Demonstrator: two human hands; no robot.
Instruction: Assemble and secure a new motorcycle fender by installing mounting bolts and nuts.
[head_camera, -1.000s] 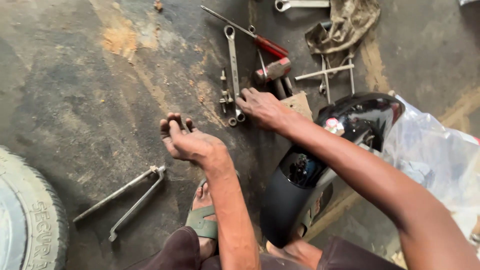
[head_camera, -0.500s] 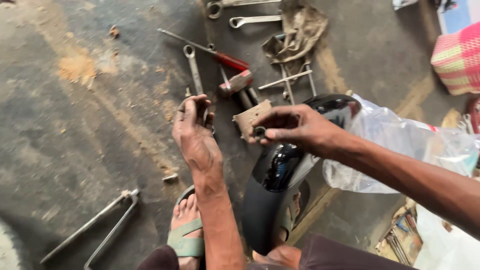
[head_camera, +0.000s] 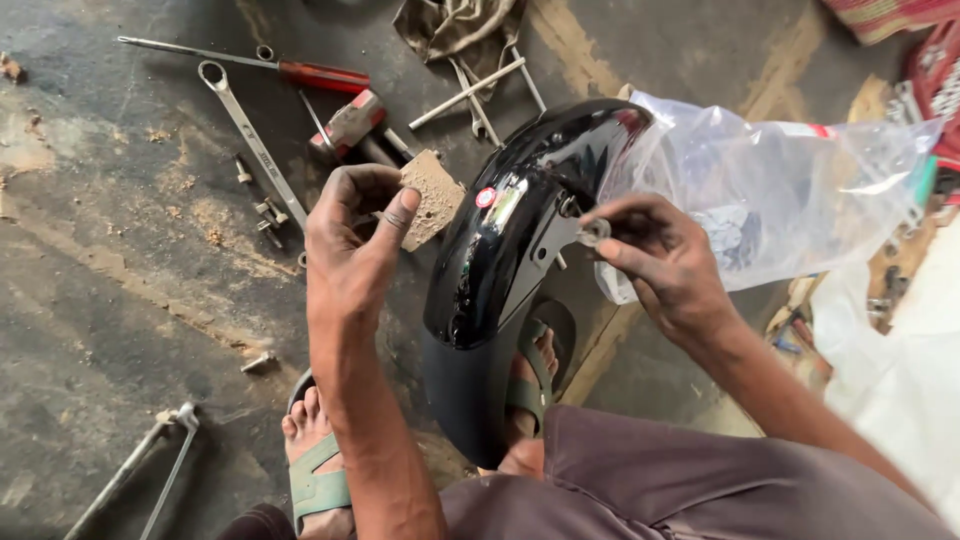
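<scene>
Head view: the left hand (head_camera: 352, 235) is raised, fingers curled toward the thumb; whether they pinch anything I cannot tell. At three o'clock from it, the right hand (head_camera: 655, 255) pinches a small round metal washer (head_camera: 594, 232) between thumb and fingertips, just beside the glossy black curved plastic fender (head_camera: 510, 250). A clear plastic bag (head_camera: 770, 190) lies at one o'clock of that hand.

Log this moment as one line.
left hand: raised, fingers curled | right hand: pinching washer at fender | bag beside | tools on floor
</scene>
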